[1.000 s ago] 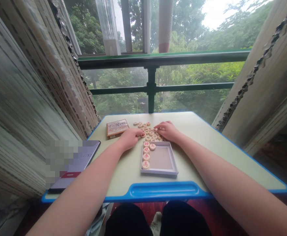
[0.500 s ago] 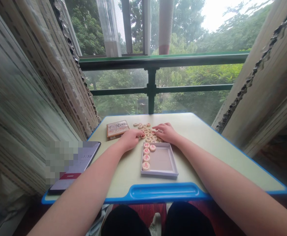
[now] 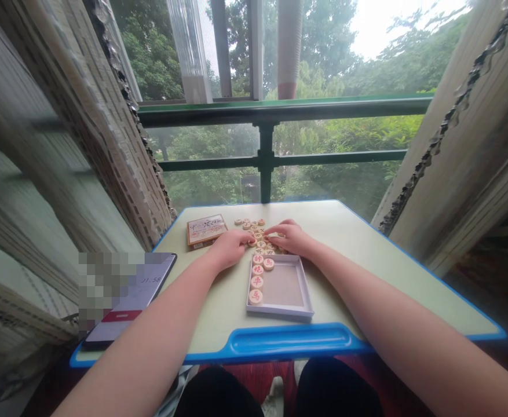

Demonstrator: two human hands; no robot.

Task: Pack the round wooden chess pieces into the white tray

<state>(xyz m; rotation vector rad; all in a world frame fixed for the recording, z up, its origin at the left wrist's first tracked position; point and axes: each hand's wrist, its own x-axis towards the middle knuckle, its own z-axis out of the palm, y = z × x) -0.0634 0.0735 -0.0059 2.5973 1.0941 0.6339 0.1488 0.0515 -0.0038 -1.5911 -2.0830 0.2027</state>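
A heap of round wooden chess pieces (image 3: 254,227) with red and dark characters lies at the far middle of the table. My left hand (image 3: 230,246) rests at the heap's left edge, fingers curled onto a piece. My right hand (image 3: 289,237) lies over the heap's right side, fingers bent down on the pieces. Just in front of both hands sits a shallow white box tray (image 3: 299,301), with several red-marked pieces (image 3: 258,275) lined up along its left side.
The box lid (image 3: 206,229) lies left of the heap. A phone (image 3: 130,301) rests at the table's left front corner. The table (image 3: 366,260) has a blue rim and a blue groove (image 3: 288,337) in front. Curtains flank both sides; a green window rail stands behind.
My right hand has slid a little to the left over the heap. The camera has tipped slightly, so everything sits a bit lower in view. The tray's pieces are unchanged.
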